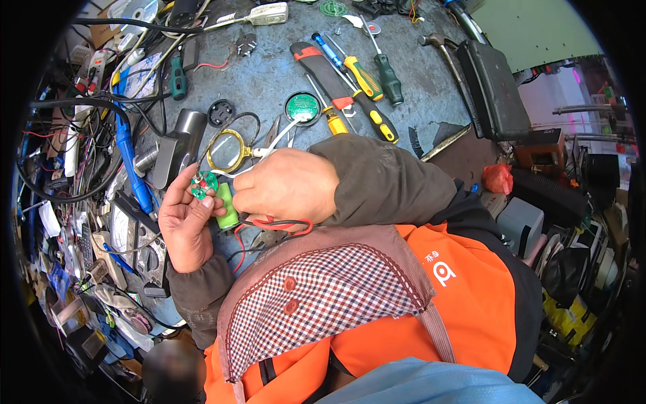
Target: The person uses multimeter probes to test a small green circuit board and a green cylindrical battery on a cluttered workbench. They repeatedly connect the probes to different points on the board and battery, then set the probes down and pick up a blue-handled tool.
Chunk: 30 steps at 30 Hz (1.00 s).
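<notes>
My left hand (186,225) pinches a small round green circuit board (204,184) with a bit of red on it, between thumb and fingers. Close beside it, my right hand (286,185) is closed, knuckles up, and its fingertips are hidden. A green cylindrical battery cell (227,207) lies between the two hands, touching or nearly touching the right fingers. Red and black wires (286,225) loop out under the right hand. A magnifying glass (227,151) with a brass-coloured rim is just beyond. Past it, a white cable runs to a round green board in a black housing (302,108).
Several screwdrivers (363,77) and a red-black handled tool (323,74) lie on the grey bench. A hammer (447,57) and a black case (494,91) stand at the right. Tangled cables and a blue tool (129,155) crowd the left. A grey metal cylinder (188,131) stands near my left hand.
</notes>
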Tool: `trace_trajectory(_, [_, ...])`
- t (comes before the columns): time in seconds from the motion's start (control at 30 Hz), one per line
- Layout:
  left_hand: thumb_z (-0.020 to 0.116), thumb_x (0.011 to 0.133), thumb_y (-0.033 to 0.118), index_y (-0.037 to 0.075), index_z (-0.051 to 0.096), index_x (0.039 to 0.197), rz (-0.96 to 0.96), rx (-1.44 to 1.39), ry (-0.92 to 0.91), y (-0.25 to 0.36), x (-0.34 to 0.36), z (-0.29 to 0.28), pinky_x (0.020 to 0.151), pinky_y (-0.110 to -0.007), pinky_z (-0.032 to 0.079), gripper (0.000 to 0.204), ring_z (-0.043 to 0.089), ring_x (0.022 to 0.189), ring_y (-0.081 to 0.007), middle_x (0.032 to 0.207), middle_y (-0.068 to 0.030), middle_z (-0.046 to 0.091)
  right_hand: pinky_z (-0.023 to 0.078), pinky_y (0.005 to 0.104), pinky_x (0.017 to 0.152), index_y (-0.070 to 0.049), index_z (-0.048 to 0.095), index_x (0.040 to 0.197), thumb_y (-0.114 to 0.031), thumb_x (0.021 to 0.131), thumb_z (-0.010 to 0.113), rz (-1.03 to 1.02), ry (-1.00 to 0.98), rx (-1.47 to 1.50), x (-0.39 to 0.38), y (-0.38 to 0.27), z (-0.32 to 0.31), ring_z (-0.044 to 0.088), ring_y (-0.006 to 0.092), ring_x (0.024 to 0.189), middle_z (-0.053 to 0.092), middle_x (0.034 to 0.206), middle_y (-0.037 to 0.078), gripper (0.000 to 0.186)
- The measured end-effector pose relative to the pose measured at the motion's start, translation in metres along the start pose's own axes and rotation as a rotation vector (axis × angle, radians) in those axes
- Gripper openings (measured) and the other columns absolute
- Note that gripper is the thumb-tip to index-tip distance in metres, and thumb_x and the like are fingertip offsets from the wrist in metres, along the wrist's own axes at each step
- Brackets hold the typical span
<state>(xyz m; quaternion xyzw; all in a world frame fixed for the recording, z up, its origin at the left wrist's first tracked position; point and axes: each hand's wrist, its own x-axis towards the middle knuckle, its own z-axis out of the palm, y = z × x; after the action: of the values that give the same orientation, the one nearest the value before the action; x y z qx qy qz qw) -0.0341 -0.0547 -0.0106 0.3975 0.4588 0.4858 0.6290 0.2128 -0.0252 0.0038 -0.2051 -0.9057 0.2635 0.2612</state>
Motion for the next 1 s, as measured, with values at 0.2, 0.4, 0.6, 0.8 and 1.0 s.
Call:
trace_trajectory(0.2, [0.065,0.088,-0.009,-0.003,0.051,0.137,0.018,0.018,0.017,0.002,-0.008,-0.001,0.076,-0.029,0.058,0.051,0.069,0.089,-0.0163,0.111,-0.0106,0.068,0.054,0.0445,0.064,-0.007,0.063,0.098,-0.014,0.087,0.067,-0.002,-0.048,0.137,0.003,-0.006,-0.014,0.066,0.0342,0.08,0.059,0.088,0.011,0.014])
trace_trajectory(0.4, [0.067,0.088,-0.009,0.001,0.053,0.134,0.022,-0.036,0.001,0.007,-0.005,0.01,0.077,-0.028,0.06,0.05,0.07,0.096,-0.0181,0.113,-0.0101,0.067,0.054,0.0268,0.065,0.0,0.067,0.115,-0.011,0.1,0.06,0.496,0.308,1.004,0.009,-0.037,-0.013,0.067,0.0112,0.078,0.072,0.096,0.009,0.02])
trace_trajectory(0.6, [0.067,0.089,-0.012,-0.002,0.051,0.135,0.108,-0.021,0.054,-0.002,-0.004,0.018,0.072,-0.026,0.063,0.05,0.073,0.094,-0.0187,0.113,-0.0121,0.069,0.054,0.0245,0.074,-0.001,0.067,0.121,-0.01,0.1,0.062,0.643,0.54,1.106,0.01,-0.03,0.017,0.065,0.0095,0.08,0.069,0.092,0.004,0.023])
trace_trajectory(0.8, [0.066,0.089,-0.013,0.001,0.051,0.133,0.116,-0.021,0.046,-0.002,-0.004,0.02,0.072,-0.025,0.062,0.048,0.072,0.096,-0.017,0.112,-0.0102,0.067,0.052,0.024,0.075,0.0,0.067,0.123,-0.009,0.1,0.062,0.562,0.51,0.989,0.016,-0.033,0.022,0.062,0.0082,0.081,0.07,0.095,0.005,0.025])
trace_trajectory(1.0, [0.068,0.088,-0.013,-0.001,0.052,0.131,0.105,-0.037,0.057,-0.002,-0.003,0.021,0.069,-0.024,0.063,0.048,0.073,0.092,-0.0172,0.109,-0.0114,0.068,0.054,0.0235,0.068,0.0,0.067,0.116,-0.012,0.102,0.063,0.5,0.649,0.921,0.02,-0.033,0.031,0.064,0.0089,0.076,0.069,0.092,0.006,0.019])
